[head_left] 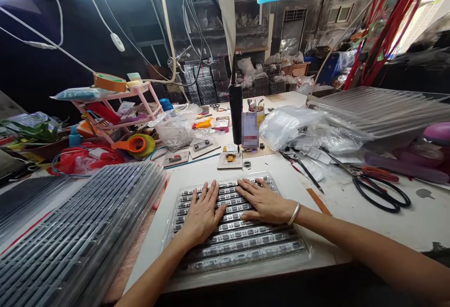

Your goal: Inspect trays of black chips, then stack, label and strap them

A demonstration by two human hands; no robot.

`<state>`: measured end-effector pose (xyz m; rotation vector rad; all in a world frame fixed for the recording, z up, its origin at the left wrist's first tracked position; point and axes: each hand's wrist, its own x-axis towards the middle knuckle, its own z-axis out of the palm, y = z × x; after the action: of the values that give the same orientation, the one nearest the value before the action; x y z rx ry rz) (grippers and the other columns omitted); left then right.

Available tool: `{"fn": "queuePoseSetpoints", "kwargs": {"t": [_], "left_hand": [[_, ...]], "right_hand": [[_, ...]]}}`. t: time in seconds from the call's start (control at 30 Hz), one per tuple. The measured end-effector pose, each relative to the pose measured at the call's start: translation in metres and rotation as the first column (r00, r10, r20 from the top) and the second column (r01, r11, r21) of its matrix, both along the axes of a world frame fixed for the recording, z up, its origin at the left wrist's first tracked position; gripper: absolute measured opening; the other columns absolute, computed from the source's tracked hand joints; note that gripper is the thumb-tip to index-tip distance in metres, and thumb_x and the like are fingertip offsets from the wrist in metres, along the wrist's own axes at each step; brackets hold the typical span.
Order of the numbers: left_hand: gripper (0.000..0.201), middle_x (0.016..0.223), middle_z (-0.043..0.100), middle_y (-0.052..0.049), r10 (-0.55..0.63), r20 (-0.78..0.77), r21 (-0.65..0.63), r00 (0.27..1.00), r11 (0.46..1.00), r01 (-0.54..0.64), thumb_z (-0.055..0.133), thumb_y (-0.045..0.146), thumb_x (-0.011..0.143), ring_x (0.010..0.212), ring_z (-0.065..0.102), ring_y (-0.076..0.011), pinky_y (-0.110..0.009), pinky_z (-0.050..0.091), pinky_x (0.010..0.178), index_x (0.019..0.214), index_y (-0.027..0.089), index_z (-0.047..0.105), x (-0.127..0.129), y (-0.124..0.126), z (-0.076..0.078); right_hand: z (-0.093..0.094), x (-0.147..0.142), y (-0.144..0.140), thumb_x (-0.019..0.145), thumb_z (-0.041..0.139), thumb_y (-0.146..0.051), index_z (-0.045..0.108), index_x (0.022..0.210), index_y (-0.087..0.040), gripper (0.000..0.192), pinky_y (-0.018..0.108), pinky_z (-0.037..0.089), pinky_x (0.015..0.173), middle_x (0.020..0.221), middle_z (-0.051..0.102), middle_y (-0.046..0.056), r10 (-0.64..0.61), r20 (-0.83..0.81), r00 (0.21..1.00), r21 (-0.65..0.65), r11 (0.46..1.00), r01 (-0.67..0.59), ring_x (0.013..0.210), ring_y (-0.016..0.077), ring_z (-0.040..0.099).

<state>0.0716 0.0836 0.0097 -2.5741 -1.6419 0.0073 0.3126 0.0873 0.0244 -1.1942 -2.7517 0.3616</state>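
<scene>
A clear plastic tray (306, 250) lies on the white table in front of me, filled with rows of small metal-and-black parts (242, 237). My left hand (203, 213) rests flat on the left half of these rows, fingers stretched out and pointing away from me. Across the upper right of the tray lies my right hand (265, 201), palm down with fingers spread, a bangle at the wrist. Neither hand grips anything. Beyond the tray, a black electric screwdriver (236, 115) hangs upright, its tip just above a small fixture block (225, 160).
Stacked filled trays (87, 213) stand at the left. To the right lie black-handled scissors (381, 194), a dark pen-like tool (307, 171) and clear plastic bags (298, 124). A pink rack (116, 105) and an orange tape dispenser (135, 145) sit at the back left.
</scene>
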Motion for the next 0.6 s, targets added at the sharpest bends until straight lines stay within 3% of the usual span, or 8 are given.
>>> {"fn": "queuePoseSetpoints", "kwargs": {"t": [0.1, 0.23, 0.47, 0.6], "left_hand": [[0.066, 0.155, 0.015, -0.004, -0.005, 0.012, 0.003, 1.000, 1.000, 0.005, 0.019, 0.054, 0.095, 0.143, 0.013, -0.0274, -0.053, 0.018, 0.114, 0.148, 0.014, 0.020, -0.001, 0.000, 0.001], [0.065, 0.154, 0.020, -0.005, -0.013, 0.041, 0.028, 0.999, 1.000, 0.012, 0.021, 0.054, 0.095, 0.142, 0.018, -0.0267, -0.052, 0.019, 0.114, 0.148, 0.015, 0.022, -0.001, -0.001, 0.001], [0.066, 0.154, 0.017, -0.007, 0.008, 0.016, -0.028, 1.000, 1.000, -0.007, 0.025, 0.053, 0.095, 0.143, 0.013, -0.0287, -0.052, 0.019, 0.114, 0.147, 0.013, 0.024, 0.002, 0.000, 0.004], [0.068, 0.154, 0.014, -0.007, -0.001, 0.016, -0.036, 1.000, 0.999, 0.001, 0.023, 0.055, 0.095, 0.143, 0.011, -0.0277, -0.052, 0.018, 0.114, 0.148, 0.013, 0.021, 0.001, -0.001, 0.006]], "right_hand": [[0.001, -0.002, 0.005, 0.084, 0.033, -0.074, 0.035, 0.144, -0.014, 0.085, 0.056, 0.019, 0.107, 0.149, 0.030, 0.018, 0.004, -0.031, 1.000, 0.085, 0.996, -0.001, 0.135, 0.0331, 0.027], [0.004, -0.014, 0.020, 0.081, 0.037, -0.076, 0.050, 0.129, -0.014, 0.079, 0.051, 0.035, 0.093, 0.124, 0.052, 0.017, -0.039, -0.042, 0.998, 0.169, 0.985, 0.046, 0.110, 0.0319, 0.046], [0.000, -0.040, 0.050, 0.082, 0.037, -0.074, 0.059, 0.103, -0.010, 0.071, 0.046, 0.038, 0.087, 0.106, 0.057, 0.016, -0.099, -0.020, 0.995, 0.228, 0.968, 0.101, 0.098, 0.0289, 0.048], [-0.001, -0.029, 0.038, 0.090, 0.039, -0.061, 0.055, 0.119, -0.013, 0.058, 0.045, 0.037, 0.091, 0.117, 0.057, 0.015, -0.049, -0.004, 0.999, 0.218, 0.975, 0.048, 0.107, 0.0277, 0.048]]}}
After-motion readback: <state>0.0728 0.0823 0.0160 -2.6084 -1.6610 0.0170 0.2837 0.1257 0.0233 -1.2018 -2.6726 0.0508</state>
